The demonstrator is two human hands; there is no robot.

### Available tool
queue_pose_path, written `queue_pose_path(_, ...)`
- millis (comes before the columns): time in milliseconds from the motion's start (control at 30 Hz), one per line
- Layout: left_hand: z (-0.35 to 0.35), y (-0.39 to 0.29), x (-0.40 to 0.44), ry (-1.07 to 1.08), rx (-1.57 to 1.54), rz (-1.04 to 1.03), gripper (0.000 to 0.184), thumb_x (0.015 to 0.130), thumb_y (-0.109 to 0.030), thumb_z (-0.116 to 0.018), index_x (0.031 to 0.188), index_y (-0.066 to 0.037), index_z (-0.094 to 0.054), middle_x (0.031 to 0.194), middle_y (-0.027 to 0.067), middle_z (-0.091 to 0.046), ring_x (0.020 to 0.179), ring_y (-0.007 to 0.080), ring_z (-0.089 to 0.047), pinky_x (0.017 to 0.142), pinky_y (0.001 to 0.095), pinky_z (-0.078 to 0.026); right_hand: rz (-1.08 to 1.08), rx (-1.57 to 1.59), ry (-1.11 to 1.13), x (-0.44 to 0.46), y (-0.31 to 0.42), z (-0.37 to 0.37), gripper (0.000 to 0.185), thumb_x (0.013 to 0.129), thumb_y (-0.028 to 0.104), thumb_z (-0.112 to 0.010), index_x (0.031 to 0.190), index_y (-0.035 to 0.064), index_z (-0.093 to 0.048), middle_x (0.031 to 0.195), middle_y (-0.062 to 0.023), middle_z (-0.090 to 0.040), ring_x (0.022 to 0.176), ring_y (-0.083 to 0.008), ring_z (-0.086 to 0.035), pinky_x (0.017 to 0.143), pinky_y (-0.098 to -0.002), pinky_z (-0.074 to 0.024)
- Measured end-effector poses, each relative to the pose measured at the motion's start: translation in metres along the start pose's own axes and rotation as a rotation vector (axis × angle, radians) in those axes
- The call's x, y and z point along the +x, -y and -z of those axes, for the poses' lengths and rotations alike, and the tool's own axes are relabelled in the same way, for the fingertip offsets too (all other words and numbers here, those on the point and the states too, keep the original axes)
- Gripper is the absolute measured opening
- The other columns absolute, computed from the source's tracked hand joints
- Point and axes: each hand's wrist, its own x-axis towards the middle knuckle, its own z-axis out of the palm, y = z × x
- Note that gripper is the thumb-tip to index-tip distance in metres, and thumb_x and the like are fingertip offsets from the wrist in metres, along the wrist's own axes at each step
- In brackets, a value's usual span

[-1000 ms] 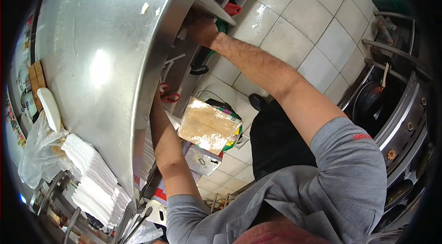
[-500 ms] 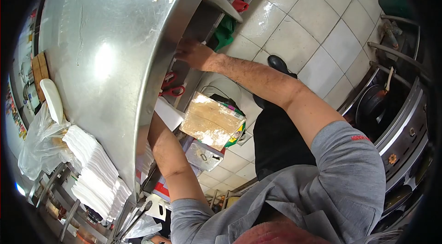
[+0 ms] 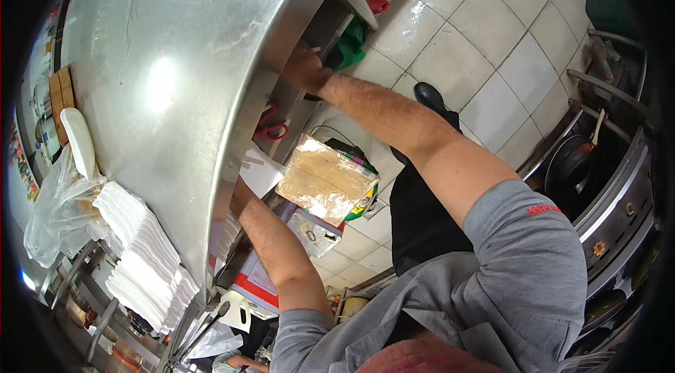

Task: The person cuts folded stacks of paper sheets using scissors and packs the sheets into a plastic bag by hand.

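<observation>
My right hand (image 3: pixel 306 71) reaches under the edge of the metal counter (image 3: pixel 176 127), into a shelf space beside a green cloth or bag (image 3: pixel 349 44). Its fingers are in shadow and smeared by motion, so I cannot make out what they touch. A pair of red-handled scissors (image 3: pixel 273 131) lies just below that hand. My left forearm (image 3: pixel 271 236) goes under the same counter edge; the hand beyond the wrist (image 3: pixel 244 198) is hidden there. Near the wrist is a white sheet (image 3: pixel 260 170). A worn, shiny brown board or box lid (image 3: pixel 327 177) sits between my arms.
On the counter's near corner lie stacked white trays or containers (image 3: pixel 151 253) and a clear plastic bag (image 3: pixel 60 215). A clear plastic lid or container (image 3: pixel 311 234) lies under the brown board. At right, a pan (image 3: pixel 571 158) rests on a stove. Tiled floor (image 3: pixel 450 56) runs between.
My right hand has shifted slightly and blurred, deeper in the shadow of the counter edge. My left forearm has moved slightly right and lower. The whole view has shifted a little.
</observation>
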Motion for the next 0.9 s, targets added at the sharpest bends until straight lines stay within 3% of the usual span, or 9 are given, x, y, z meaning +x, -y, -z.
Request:
queue_pose_path(133, 0.004, -0.005, -0.013, -0.021, -0.035, 0.002, 0.034, 0.076, -0.013, -0.065, 0.105, 0.001, -0.057, 0.106, 0.0153, -0.058, 0.096, 0.0296, -0.058, 0.08, 0.0415, -0.048, 0.025, -0.038, 0.102, 0.006, -0.007, 0.001, 0.027, 0.078, 0.015, -0.051, 0.103, 0.0104, -0.062, 0.107, -0.0114, -0.058, 0.107, -0.0299, -0.051, 0.086, -0.044, -0.0425)
queue_pose_path(200, 0.007, -0.008, -0.019, -0.029, -0.05, 0.004, 0.034, 0.076, -0.013, -0.064, 0.106, 0.001, -0.057, 0.106, 0.0153, -0.058, 0.096, 0.0297, -0.058, 0.08, 0.0417, -0.048, 0.068, -0.019, -0.092, -0.002, -0.009, 0.008, 0.029, 0.078, 0.014, -0.05, 0.104, 0.0083, -0.06, 0.104, -0.0138, -0.057, 0.103, -0.0309, -0.053, 0.084, -0.0436, -0.0438)
queue_pose_path(400, 0.016, -0.013, -0.036, -0.068, -0.092, 0.019, 0.035, 0.077, -0.013, -0.063, 0.108, 0.001, -0.056, 0.107, 0.0154, -0.058, 0.097, 0.0297, -0.058, 0.08, 0.0424, -0.048, -0.156, 0.136, -0.122, -0.016, -0.017, 0.018, 0.036, 0.072, 0.009, -0.056, 0.108, 0.0062, -0.058, 0.095, -0.0174, -0.056, 0.092, -0.0328, -0.056, 0.076, -0.0406, -0.0492)
queue_pose_path(533, 0.02, -0.014, -0.042, -0.077, -0.103, 0.02, 0.035, 0.078, -0.013, -0.062, 0.109, 0.001, -0.055, 0.108, 0.0155, -0.058, 0.098, 0.0298, -0.058, 0.081, 0.0428, -0.049, -0.05, 0.194, -0.135, -0.013, -0.003, 0.039, 0.037, 0.067, 0.008, -0.06, 0.104, 0.008, -0.061, 0.096, -0.0158, -0.056, 0.09, -0.0324, -0.056, 0.073, -0.0404, -0.0506)
queue_pose_path(633, 0.02, -0.013, -0.043, -0.082, -0.109, 0.017, 0.036, 0.078, -0.013, -0.062, 0.11, 0.001, -0.055, 0.109, 0.0156, -0.057, 0.098, 0.0298, -0.058, 0.081, 0.0431, -0.049, -0.061, 0.364, -0.049, -0.004, 0.012, 0.049, 0.035, 0.065, 0.009, -0.061, 0.1, 0.0106, -0.063, 0.103, -0.0144, -0.056, 0.094, -0.031, -0.056, 0.078, -0.0394, -0.0496)
queue_pose_path(733, 0.019, -0.012, -0.045, -0.082, -0.114, 0.014, 0.036, 0.079, -0.013, -0.061, 0.111, 0.001, -0.054, 0.11, 0.0156, -0.057, 0.099, 0.0298, -0.058, 0.081, 0.0435, -0.049, 0.122, 0.383, -0.209, 0.004, 0.028, 0.022, 0.033, 0.067, 0.012, -0.06, 0.1, 0.0135, -0.064, 0.113, -0.0117, -0.055, 0.103, -0.0277, -0.054, 0.085, -0.0395, -0.047)
queue_pose_path(800, 0.02, -0.012, -0.048, -0.083, -0.122, 0.019, 0.036, 0.079, -0.014, -0.061, 0.112, 0.001, -0.054, 0.11, 0.0157, -0.057, 0.099, 0.0298, -0.057, 0.081, 0.0437, -0.049, 0.352, 0.151, -0.167, 0.0, 0.034, 0.004, 0.03, 0.07, 0.017, -0.059, 0.1, 0.0152, -0.065, 0.118, -0.0092, -0.053, 0.11, -0.0255, -0.05, 0.091, -0.0402, -0.0438)
queue_pose_path(900, 0.023, -0.013, -0.053, -0.089, -0.12, 0.019, 0.037, 0.08, -0.014, -0.06, 0.113, 0.001, -0.054, 0.111, 0.0157, -0.057, 0.1, 0.0299, -0.057, 0.082, 0.044, -0.049, 0.353, 0.01, -0.082, -0.005, 0.033, -0.029, 0.028, 0.072, 0.019, -0.058, 0.098, 0.0149, -0.065, 0.12, -0.007, -0.052, 0.113, -0.025, -0.048, 0.091, -0.041, -0.0432)
